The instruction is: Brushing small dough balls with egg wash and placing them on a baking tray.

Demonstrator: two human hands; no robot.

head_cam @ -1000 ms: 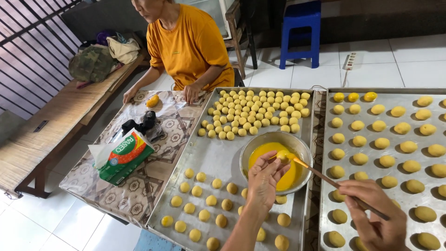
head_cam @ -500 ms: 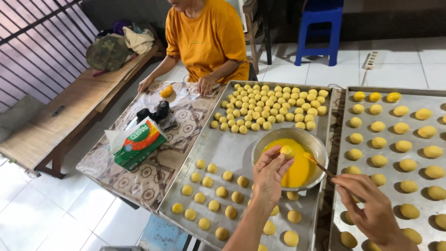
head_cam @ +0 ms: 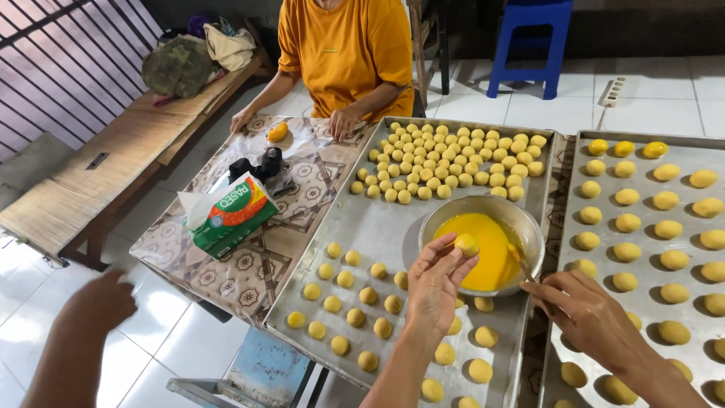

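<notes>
My left hand [head_cam: 436, 285] pinches a small yellow dough ball [head_cam: 467, 244] at the near rim of a metal bowl [head_cam: 474, 202] filled with yellow egg wash. My right hand [head_cam: 585, 313] grips a thin brush [head_cam: 519, 261], and the brush tip rests inside the bowl. The bowl stands on a long metal tray [head_cam: 393, 227]. Many raw dough balls are packed at the tray's far end, and a looser group lies at the near end. To the right, a second tray [head_cam: 683, 155] holds rows of balls, with three glossier yellow ones at its far edge.
A person in an orange shirt [head_cam: 347, 45] sits across the low table with both hands on the patterned cloth [head_cam: 249, 264]. On the cloth are a tissue pack [head_cam: 230, 211], a black object [head_cam: 264, 166] and a yellow lump [head_cam: 278, 132]. Another person's arm [head_cam: 79, 332] shows at the lower left. A wooden bench [head_cam: 98, 166] stands to the left and a blue stool [head_cam: 529, 38] behind.
My left hand has raised the dough ball to the bowl's near rim. The view has shifted, and another person's arm has come into the lower left.
</notes>
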